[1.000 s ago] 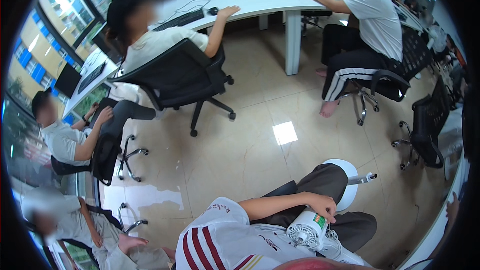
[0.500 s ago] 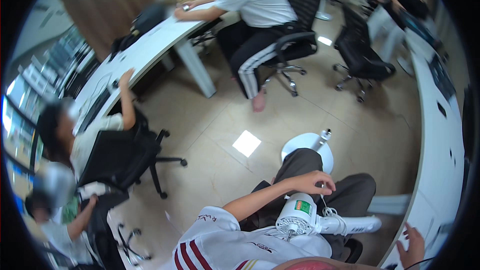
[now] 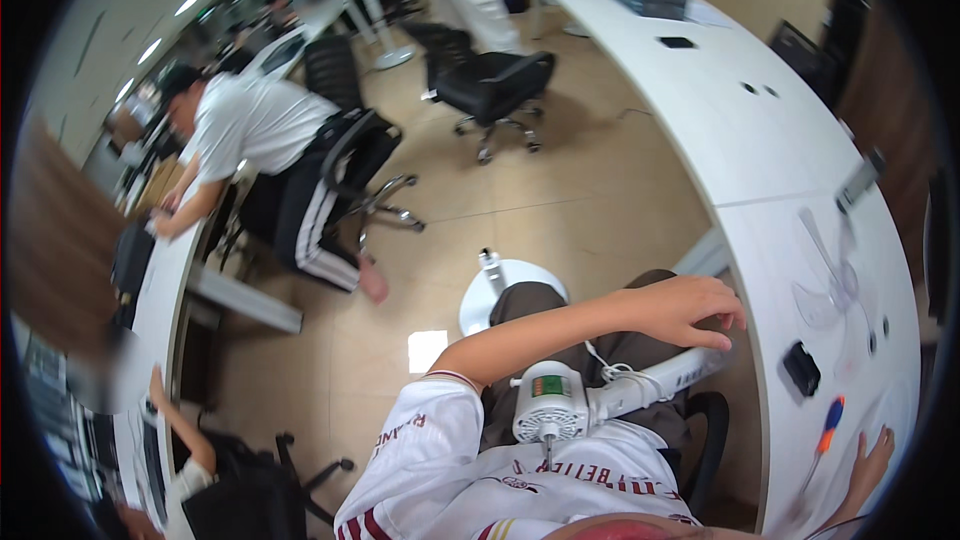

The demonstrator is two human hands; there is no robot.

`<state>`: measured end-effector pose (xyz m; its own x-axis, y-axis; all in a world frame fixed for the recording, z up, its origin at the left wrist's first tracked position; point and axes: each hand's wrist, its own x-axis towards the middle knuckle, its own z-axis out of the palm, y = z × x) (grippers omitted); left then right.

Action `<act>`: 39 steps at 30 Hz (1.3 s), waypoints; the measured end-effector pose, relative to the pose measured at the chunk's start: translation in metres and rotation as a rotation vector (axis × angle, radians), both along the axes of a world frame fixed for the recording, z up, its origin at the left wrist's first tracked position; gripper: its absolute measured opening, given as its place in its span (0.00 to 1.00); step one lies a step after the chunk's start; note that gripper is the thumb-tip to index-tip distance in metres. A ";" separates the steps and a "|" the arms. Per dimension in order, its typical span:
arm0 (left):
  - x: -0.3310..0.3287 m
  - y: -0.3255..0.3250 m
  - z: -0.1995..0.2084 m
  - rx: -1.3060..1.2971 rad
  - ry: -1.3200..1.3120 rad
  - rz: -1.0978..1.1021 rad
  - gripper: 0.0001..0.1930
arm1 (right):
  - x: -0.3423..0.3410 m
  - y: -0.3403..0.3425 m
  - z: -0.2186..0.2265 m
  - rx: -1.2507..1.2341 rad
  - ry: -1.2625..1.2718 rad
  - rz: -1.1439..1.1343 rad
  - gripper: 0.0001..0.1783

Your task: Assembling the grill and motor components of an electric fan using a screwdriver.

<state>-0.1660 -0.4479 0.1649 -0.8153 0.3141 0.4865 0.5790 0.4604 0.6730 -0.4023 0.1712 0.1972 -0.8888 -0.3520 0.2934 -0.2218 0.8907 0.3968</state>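
A white fan motor housing with a green label and a bare metal shaft rests on my lap. Its white neck points right, with a white cord looped round it. My left hand reaches across above the neck's far end, fingers loosely bent and thumb apart, nothing visible in it. On the white table at the right, my right hand has its fingers apart, near a screwdriver with an orange and blue handle. Clear fan blades and a small black block lie farther up that table.
A round white stand base with an upright metal tube is on the floor before my knees. The white table curves along the right. At the left a person in a white shirt sits at another desk. An office chair stands ahead.
My view has turned right, bringing more of the right table, the blades and the screwdriver into sight. My left hand has moved right from above the motor to the neck's end.
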 end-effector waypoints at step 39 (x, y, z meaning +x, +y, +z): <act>-0.165 0.305 -0.052 -0.082 0.211 -0.180 0.32 | 0.063 -0.129 -0.002 -0.698 -0.311 0.215 0.12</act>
